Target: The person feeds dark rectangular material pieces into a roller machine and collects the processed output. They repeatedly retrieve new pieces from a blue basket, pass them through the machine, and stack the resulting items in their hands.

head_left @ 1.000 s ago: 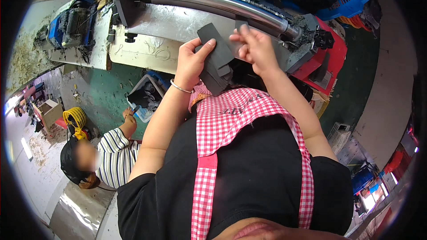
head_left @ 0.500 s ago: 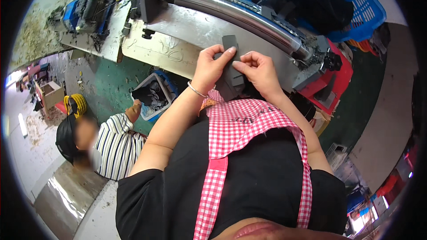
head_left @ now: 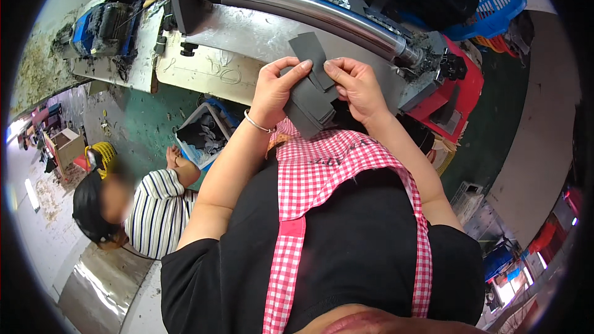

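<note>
Several flat dark grey strips, overlapping and fanned out, are held between my two hands in front of the checked apron. My left hand pinches them from the left, its thumb lying on top. From the right, my right hand grips the edge of an upper strip between thumb and fingers. The strips' upper ends reach over the metal plate of a roller machine. What the material is, I cannot tell.
A shiny steel roller runs across ahead of my hands. Behind it stands a blue basket of dark pieces. A red machine part is at the right. To the left are a motor, a bin of scraps and another person.
The strips have turned and spread into a wider fan, showing more of their faces. My left hand has shifted slightly left. The other person's hand has moved left from the bin.
</note>
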`<act>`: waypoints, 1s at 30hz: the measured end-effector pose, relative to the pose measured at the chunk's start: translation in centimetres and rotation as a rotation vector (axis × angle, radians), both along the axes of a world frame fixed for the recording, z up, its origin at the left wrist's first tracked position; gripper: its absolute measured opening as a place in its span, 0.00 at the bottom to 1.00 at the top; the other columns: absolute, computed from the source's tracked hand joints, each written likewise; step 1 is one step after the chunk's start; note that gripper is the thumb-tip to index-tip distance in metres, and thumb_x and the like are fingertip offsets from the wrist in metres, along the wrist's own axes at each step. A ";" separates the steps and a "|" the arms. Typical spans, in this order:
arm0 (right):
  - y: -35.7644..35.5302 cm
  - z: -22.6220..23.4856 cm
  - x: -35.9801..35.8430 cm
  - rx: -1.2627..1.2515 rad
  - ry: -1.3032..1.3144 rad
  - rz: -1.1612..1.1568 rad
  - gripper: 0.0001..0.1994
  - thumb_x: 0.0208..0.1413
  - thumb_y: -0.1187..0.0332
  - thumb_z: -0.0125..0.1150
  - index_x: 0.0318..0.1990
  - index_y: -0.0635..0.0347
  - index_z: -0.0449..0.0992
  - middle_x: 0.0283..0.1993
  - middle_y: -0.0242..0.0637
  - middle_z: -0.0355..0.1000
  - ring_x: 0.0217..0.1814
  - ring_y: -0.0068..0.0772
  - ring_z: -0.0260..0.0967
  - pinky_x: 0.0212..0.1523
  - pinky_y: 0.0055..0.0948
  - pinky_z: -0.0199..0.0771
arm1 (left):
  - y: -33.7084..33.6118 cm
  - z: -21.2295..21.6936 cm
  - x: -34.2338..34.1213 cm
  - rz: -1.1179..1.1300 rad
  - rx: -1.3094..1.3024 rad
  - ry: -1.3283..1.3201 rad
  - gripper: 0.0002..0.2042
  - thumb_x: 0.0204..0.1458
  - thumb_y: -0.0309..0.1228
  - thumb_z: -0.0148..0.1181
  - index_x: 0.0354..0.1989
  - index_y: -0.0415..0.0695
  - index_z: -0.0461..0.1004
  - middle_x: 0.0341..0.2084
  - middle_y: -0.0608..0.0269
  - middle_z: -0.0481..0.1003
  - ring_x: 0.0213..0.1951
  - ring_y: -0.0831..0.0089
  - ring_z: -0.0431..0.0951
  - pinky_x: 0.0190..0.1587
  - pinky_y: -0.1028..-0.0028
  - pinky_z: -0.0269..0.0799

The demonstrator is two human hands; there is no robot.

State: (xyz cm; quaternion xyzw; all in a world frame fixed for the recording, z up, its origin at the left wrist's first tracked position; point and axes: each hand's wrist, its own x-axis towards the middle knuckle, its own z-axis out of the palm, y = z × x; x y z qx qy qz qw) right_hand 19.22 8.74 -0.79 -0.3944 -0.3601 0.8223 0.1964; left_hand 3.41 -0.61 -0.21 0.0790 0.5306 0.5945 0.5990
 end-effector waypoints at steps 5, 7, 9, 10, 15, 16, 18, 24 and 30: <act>-0.6 0.6 -0.3 0.684 -0.311 -0.015 0.08 0.59 0.68 0.66 0.37 0.64 0.77 0.25 0.28 0.73 0.19 0.11 0.60 0.18 0.14 0.55 | -0.1 -0.7 0.3 0.046 -0.012 0.202 0.07 0.55 0.29 0.67 0.33 0.38 0.79 0.26 0.65 0.79 0.27 0.82 0.77 0.29 0.81 0.73; 0.0 -0.2 0.4 0.224 -0.157 -0.029 0.08 0.59 0.68 0.65 0.37 0.64 0.76 0.28 0.33 0.76 0.19 0.13 0.62 0.18 0.15 0.56 | -0.1 -0.5 0.3 0.044 -0.022 0.192 0.07 0.55 0.29 0.67 0.32 0.38 0.79 0.26 0.65 0.78 0.26 0.82 0.76 0.29 0.81 0.72; 0.7 -1.4 0.8 -0.065 -0.083 -0.088 0.08 0.60 0.68 0.64 0.36 0.64 0.75 0.30 0.37 0.77 0.18 0.14 0.63 0.17 0.15 0.57 | 0.0 -0.4 0.2 0.039 -0.035 0.164 0.07 0.55 0.29 0.67 0.32 0.38 0.78 0.26 0.66 0.78 0.26 0.82 0.76 0.29 0.81 0.72; 1.0 -2.0 0.9 -0.127 -0.087 -0.136 0.08 0.60 0.68 0.64 0.36 0.64 0.75 0.31 0.39 0.77 0.18 0.15 0.63 0.17 0.16 0.57 | 0.0 -0.4 0.1 0.035 -0.037 0.164 0.07 0.55 0.30 0.67 0.32 0.38 0.78 0.26 0.66 0.78 0.26 0.82 0.76 0.29 0.81 0.72; 0.8 -0.6 -0.2 0.148 -0.224 -0.108 0.13 0.60 0.63 0.65 0.43 0.65 0.79 0.34 0.34 0.79 0.22 0.15 0.68 0.22 0.18 0.66 | 0.0 -0.8 0.0 0.015 -0.055 0.241 0.07 0.55 0.30 0.67 0.32 0.38 0.79 0.26 0.64 0.79 0.27 0.82 0.77 0.29 0.81 0.72; 0.0 -2.0 -0.2 0.414 -0.315 -0.012 0.13 0.58 0.62 0.67 0.44 0.63 0.81 0.34 0.31 0.80 0.28 0.16 0.71 0.31 0.19 0.72 | 0.0 -0.9 0.0 0.015 -0.048 0.245 0.07 0.55 0.29 0.67 0.33 0.38 0.79 0.26 0.64 0.79 0.27 0.81 0.77 0.30 0.81 0.73; -0.8 -0.9 -0.4 0.615 -0.299 0.009 0.11 0.58 0.63 0.67 0.41 0.61 0.83 0.33 0.28 0.79 0.30 0.15 0.72 0.35 0.19 0.72 | 0.1 -0.9 0.1 0.016 -0.032 0.250 0.07 0.55 0.29 0.67 0.34 0.38 0.79 0.27 0.64 0.79 0.27 0.80 0.77 0.30 0.81 0.73; 0.5 -0.3 0.3 -0.146 0.062 -0.057 0.08 0.59 0.66 0.67 0.40 0.61 0.79 0.26 0.24 0.73 0.19 0.08 0.58 0.19 0.14 0.54 | 0.1 0.4 0.5 -0.138 0.044 0.040 0.08 0.53 0.26 0.69 0.39 0.38 0.79 0.32 0.64 0.79 0.32 0.80 0.79 0.36 0.80 0.75; 0.6 -0.3 0.4 -0.148 -0.005 -0.116 0.08 0.59 0.66 0.66 0.40 0.61 0.78 0.25 0.22 0.70 0.18 0.09 0.55 0.18 0.14 0.52 | 0.7 1.2 0.4 -0.164 -0.010 0.053 0.07 0.51 0.23 0.68 0.38 0.38 0.79 0.31 0.65 0.79 0.32 0.79 0.79 0.37 0.80 0.75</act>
